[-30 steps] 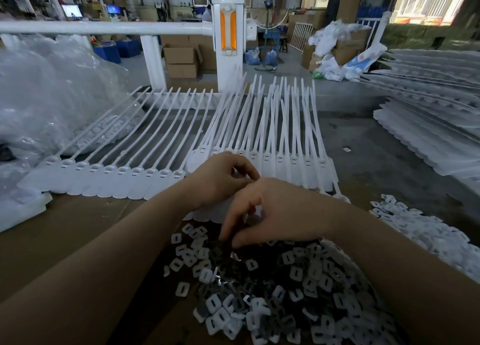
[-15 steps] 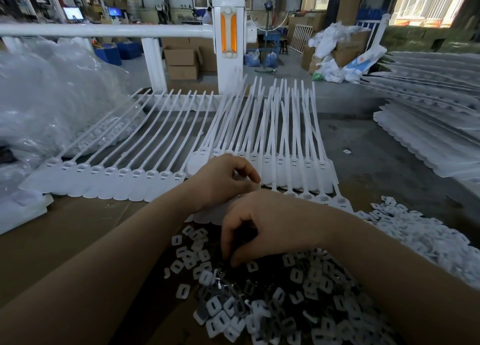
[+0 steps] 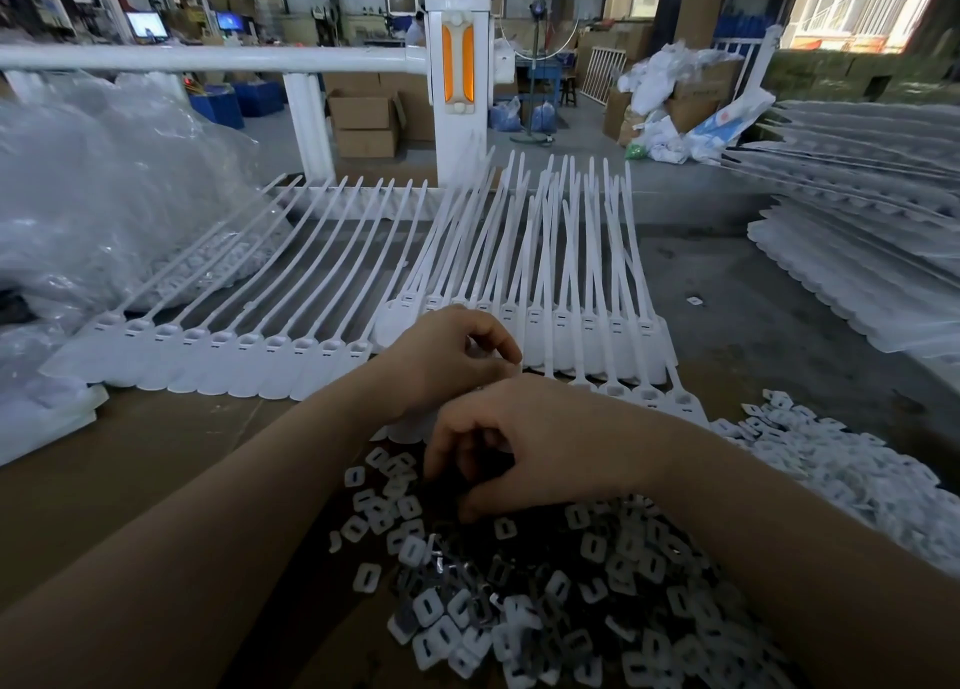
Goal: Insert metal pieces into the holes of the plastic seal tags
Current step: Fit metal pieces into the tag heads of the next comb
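The right hand (image 3: 545, 444) hangs curled over the near pile of pieces (image 3: 545, 600), a heap of small white squares mixed with darker metal clips on the brown tabletop (image 3: 130, 480). Its fingers (image 3: 441, 460) bend down into the heap, thumb below, but whether they already pinch a piece I cannot tell, since the palm hides the tips. The left hand (image 3: 447, 361) rests just beyond it on the heads of the tags (image 3: 535, 325), fingers curled and drawn toward the thumb; they seem to steady one tag head, though the grip itself is hidden. The tags lie in rows, heads toward the person and tails fanned away toward the white rail (image 3: 208, 58); a second row (image 3: 234, 348) sits to the left, its sockets looking open and unfilled. The step in hand looks like picking one piece to seat in the tag under the left hand. To do it well, take a single piece rather than a clump, turn it so it lines up with the slot, keep the tag head pinned flat so the row does not slide, and press straight down until it sits flush. A tilted piece would likely jam or bend.
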`<state>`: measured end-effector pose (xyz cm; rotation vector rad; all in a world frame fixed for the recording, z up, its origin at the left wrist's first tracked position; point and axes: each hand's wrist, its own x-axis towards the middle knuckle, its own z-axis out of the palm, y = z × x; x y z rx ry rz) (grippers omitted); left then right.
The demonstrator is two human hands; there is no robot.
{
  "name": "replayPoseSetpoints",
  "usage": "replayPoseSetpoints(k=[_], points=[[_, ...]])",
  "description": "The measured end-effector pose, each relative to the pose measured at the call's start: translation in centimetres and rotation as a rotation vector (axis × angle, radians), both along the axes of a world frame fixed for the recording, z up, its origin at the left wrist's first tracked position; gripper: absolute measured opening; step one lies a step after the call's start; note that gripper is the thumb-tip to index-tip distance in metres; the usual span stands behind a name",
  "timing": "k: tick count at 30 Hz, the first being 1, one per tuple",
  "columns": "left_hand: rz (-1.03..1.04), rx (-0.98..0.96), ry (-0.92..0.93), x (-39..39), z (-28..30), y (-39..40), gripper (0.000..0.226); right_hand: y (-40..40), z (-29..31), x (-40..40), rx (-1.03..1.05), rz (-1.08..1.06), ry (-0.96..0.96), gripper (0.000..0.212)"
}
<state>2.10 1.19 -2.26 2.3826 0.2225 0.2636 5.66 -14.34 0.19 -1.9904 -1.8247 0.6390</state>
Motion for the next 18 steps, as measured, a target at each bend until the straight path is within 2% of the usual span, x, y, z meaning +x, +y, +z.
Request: replayPoseSetpoints(k=[2,9,15,18], points=[[0.004,0.007,-0.001,-0.03,0.01,0.00,0.006,0.06,0.00,-0.07,-0.001,0.019,-0.037,0.031],[0.003,0.010,-0.002,-0.22,0.05,-0.11,0.004,-0.01,-0.16,-0.13,0.023,0.015,-0.029,0.014],[0.010,0.007,0.006,-0.35,0.09,-0.17,0.005,-0.24,-0.05,0.05,0.055,-0.016,0.093,0.008],[-0.002,0.000,0.000,-0.54,0.29,-0.22,0.015,-0.34,0.12,0.79,0.119,-0.106,0.137,0.011]])
